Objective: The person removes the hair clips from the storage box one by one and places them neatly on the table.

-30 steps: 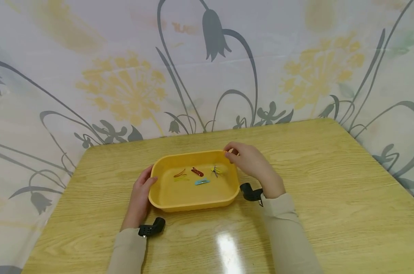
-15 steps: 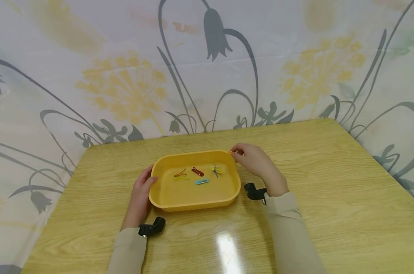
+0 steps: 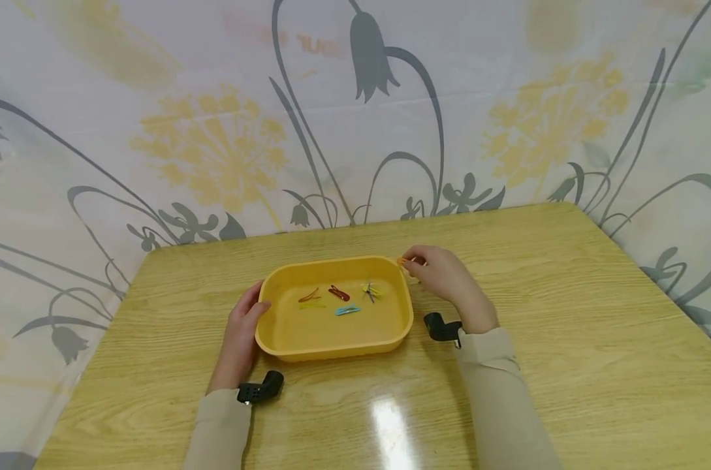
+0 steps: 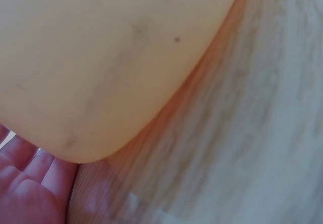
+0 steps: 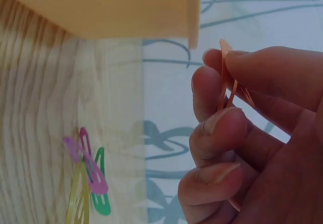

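A yellow plastic basin [image 3: 334, 349] sits on the table in the head view. My left hand [image 3: 245, 326] grips its left end, thumb over the rim and fingers along the outer wall; the left wrist view shows the fingers against the basin's side. Just outside the far right corner, my right hand [image 3: 443, 274] pinches an orange snap hair clip [image 5: 224, 77] between thumb and fingers. Inside the basin lie several more hair clips: a blue one [image 3: 347, 310], a dark red one [image 3: 339, 294], an orange-brown one [image 3: 309, 297] and a yellow one [image 3: 374, 292].
In the right wrist view, a pink-purple clip [image 5: 96, 176], a green clip [image 5: 102, 199] and a yellow clip [image 5: 77, 193] lie on the wooden table [image 3: 567, 313]. A flower-patterned cloth [image 3: 355, 130] hangs behind the table's far edge.
My right hand has moved a little to the right, off the basin's far right rim, with the orange hair clip in its fingers. My left hand has stayed on the basin.
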Demonstrator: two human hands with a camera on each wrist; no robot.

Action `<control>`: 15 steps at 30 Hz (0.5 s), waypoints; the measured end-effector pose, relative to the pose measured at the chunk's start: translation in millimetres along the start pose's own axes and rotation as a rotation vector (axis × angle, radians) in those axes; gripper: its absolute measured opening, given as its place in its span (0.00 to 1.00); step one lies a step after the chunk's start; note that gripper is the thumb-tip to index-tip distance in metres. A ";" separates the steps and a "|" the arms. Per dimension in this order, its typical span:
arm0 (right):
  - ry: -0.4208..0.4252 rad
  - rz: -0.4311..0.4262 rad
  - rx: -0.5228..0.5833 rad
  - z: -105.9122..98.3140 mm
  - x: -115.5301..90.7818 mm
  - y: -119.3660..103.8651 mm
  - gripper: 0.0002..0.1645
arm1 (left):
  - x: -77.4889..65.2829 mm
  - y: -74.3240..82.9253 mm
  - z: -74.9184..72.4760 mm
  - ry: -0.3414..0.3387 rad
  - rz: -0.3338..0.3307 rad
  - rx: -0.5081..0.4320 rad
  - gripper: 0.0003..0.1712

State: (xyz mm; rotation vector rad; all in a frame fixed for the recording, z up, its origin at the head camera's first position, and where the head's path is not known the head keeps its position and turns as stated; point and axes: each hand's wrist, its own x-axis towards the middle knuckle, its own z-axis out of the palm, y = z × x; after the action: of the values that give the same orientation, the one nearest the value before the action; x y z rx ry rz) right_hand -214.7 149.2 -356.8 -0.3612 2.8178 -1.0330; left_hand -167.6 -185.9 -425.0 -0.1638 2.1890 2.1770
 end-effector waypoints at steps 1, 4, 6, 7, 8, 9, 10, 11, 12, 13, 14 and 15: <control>0.000 -0.001 0.004 -0.7 -0.3 1.9 0.14 | 0.0 0.0 0.2 0.002 0.003 0.001 0.24; 0.005 -0.002 0.007 -2.9 -1.6 8.4 0.15 | -0.6 0.8 0.7 -0.002 0.007 -0.013 0.24; 0.009 0.001 0.012 -4.1 -2.8 12.6 0.16 | -1.3 1.8 1.1 -0.005 0.007 -0.011 0.25; 0.016 0.005 0.007 -4.5 -3.3 14.5 0.16 | -1.8 2.4 1.2 -0.004 0.004 -0.008 0.25; 0.025 0.013 0.006 -4.7 -3.7 16.4 0.17 | -2.0 2.8 1.2 -0.004 0.001 -0.007 0.25; 0.035 0.021 0.009 -4.9 -4.1 18.0 0.17 | -2.3 3.3 1.3 -0.003 -0.003 -0.003 0.25; 0.047 0.027 0.008 -4.9 -4.5 19.3 0.17 | -2.6 3.8 1.5 -0.002 -0.007 0.000 0.25; 0.058 0.033 0.013 -5.0 -4.9 20.3 0.17 | -2.9 4.3 1.5 -0.002 -0.009 0.004 0.25; 0.072 0.038 0.015 -5.0 -5.3 21.3 0.17 | -3.2 4.9 1.7 -0.001 -0.011 0.006 0.25; 0.087 0.043 0.016 -4.9 -5.3 22.3 0.17 | -3.3 5.4 1.9 -0.003 -0.009 0.007 0.25; 0.097 0.047 0.023 -4.9 -5.4 23.0 0.17 | -3.3 5.7 2.0 -0.006 -0.009 0.006 0.25; 0.103 0.047 0.030 -4.8 -5.4 23.9 0.17 | -3.4 5.9 2.3 -0.008 -0.009 0.005 0.25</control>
State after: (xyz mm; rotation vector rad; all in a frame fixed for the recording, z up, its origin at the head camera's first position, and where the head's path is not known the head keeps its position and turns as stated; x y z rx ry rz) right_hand -214.8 171.2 -368.5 -0.2445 2.8821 -1.1143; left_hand -165.0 -183.4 -418.7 -0.1651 2.1854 2.1630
